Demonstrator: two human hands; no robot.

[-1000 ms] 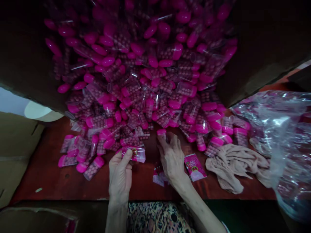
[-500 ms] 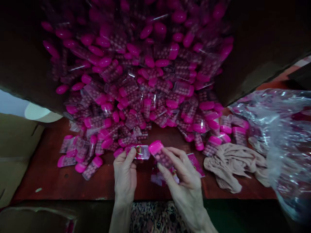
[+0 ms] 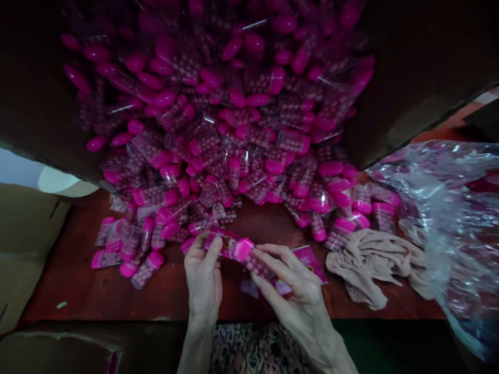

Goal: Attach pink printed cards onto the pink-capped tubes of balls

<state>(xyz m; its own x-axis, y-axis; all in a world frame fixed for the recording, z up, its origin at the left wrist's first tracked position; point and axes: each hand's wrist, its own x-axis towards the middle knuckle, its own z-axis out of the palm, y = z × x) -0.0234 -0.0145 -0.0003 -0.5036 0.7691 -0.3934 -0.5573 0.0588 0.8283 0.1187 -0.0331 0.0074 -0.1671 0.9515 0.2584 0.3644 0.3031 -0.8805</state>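
Between its thumb and fingers my left hand point(image 3: 205, 278) pinches a pink printed sleeve point(image 3: 225, 243). My right hand point(image 3: 292, 283) holds a small clear container point(image 3: 260, 264) of round balls, tilted, with its pink cap point(image 3: 244, 249) towards the left. The cap meets the sleeve's right end; whether it is inside or only against it I cannot tell. Under and beside my right hand lie more flat pink printed sleeves point(image 3: 310, 264) on the red-brown table point(image 3: 163, 298).
A big heap of similar capped containers point(image 3: 234, 130) spills from a dark box point(image 3: 405, 67) onto the table. Several lie loose at left point(image 3: 146, 270). To the right are a crumpled beige cloth point(image 3: 366, 265) and clear plastic wrap point(image 3: 460, 234). Cardboard point(image 3: 31, 239) stands at far left.
My right hand has brought the container's cap left and slightly down to the sleeve's end. The sleeve has tilted, its right end lower. Both hands keep their hold.
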